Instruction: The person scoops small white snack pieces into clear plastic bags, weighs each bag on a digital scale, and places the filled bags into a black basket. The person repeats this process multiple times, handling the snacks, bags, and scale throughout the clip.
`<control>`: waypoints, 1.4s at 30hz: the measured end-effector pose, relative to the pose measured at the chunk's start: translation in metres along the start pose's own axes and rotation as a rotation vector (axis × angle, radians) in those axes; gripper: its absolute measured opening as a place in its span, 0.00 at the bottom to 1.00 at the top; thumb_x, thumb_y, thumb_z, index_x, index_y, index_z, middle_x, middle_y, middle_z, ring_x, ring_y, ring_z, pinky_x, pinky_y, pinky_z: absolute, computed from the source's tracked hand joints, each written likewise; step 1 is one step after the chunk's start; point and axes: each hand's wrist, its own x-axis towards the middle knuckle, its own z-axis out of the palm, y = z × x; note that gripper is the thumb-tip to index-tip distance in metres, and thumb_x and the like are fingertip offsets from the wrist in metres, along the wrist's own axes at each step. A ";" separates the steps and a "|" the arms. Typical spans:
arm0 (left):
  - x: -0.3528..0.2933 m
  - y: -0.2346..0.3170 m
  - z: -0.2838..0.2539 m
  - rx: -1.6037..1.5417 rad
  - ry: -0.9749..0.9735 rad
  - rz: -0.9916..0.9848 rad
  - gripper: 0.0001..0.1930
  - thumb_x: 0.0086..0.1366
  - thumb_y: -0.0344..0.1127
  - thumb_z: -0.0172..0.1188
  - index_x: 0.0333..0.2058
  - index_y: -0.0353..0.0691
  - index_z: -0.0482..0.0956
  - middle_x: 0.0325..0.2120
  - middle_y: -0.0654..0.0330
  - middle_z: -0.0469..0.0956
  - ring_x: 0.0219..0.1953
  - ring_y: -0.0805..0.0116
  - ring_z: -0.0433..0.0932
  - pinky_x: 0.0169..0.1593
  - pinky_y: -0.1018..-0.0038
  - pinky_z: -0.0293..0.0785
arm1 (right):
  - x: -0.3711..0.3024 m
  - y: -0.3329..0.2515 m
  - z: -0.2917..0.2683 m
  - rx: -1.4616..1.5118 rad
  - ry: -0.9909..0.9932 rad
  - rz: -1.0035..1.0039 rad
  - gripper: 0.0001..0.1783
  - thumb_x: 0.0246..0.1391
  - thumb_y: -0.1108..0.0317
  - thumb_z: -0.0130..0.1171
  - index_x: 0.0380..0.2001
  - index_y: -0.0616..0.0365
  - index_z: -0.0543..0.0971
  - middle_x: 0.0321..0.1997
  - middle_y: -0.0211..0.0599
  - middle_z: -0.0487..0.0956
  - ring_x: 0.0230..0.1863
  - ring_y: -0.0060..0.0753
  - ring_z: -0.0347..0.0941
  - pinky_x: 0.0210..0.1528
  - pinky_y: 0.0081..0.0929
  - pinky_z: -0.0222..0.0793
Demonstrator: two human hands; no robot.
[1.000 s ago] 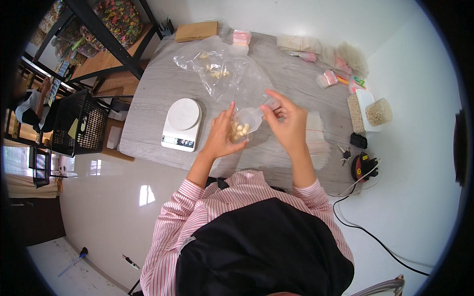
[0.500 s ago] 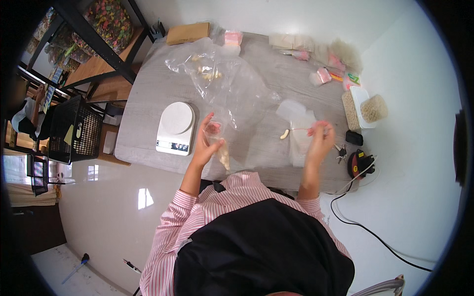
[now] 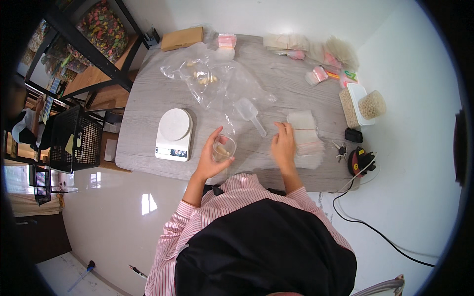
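My left hand (image 3: 212, 157) is wrapped around a clear plastic cup (image 3: 225, 148) holding a few pale nuts (image 3: 222, 152) that look like cashews. Just left of a stack of clear plastic bags (image 3: 307, 135), my right hand (image 3: 283, 144) hovers low over the table with its fingers drawn together. Whatever it may pinch is hidden. Between the two hands lies a translucent scoop (image 3: 251, 116), its handle angled toward my right hand. Beyond it, a large clear bag (image 3: 205, 66) with more pale nuts inside spreads over the table.
A white kitchen scale (image 3: 174, 133) stands left of my left hand. Plastic tubs (image 3: 364, 103), keys (image 3: 340, 150) and a power adapter with cables (image 3: 360, 163) sit along the right edge. Small bag packs (image 3: 289, 43) and a brown envelope (image 3: 182, 38) line the back.
My right hand has moved left, off the bags, to where a single nut lay. The scoop shows left of the bags. The cup in my left hand has turned, its opening now facing up.
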 end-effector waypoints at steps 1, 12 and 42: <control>0.000 0.002 0.001 0.023 -0.017 0.015 0.45 0.39 0.32 0.65 0.58 0.38 0.54 0.40 0.57 0.67 0.44 0.66 0.66 0.52 0.70 0.59 | 0.004 0.003 -0.012 -0.112 -0.078 -0.031 0.11 0.37 0.77 0.55 0.30 0.56 0.77 0.36 0.39 0.70 0.39 0.41 0.66 0.37 0.34 0.61; 0.013 0.019 0.013 0.149 -0.149 0.092 0.47 0.36 0.35 0.67 0.58 0.43 0.55 0.41 0.56 0.67 0.46 0.62 0.66 0.54 0.65 0.55 | 0.022 0.028 -0.022 -0.308 -0.327 -0.326 0.02 0.33 0.74 0.57 0.16 0.55 0.78 0.28 0.34 0.66 0.35 0.35 0.61 0.35 0.30 0.54; -0.002 -0.031 -0.015 -0.542 0.277 -0.085 0.38 0.45 0.48 0.63 0.52 0.37 0.57 0.39 0.61 0.64 0.46 0.67 0.66 0.55 0.66 0.59 | 0.016 0.005 0.058 0.169 -0.476 0.074 0.10 0.46 0.66 0.57 0.31 0.61 0.74 0.25 0.42 0.72 0.29 0.43 0.68 0.33 0.35 0.61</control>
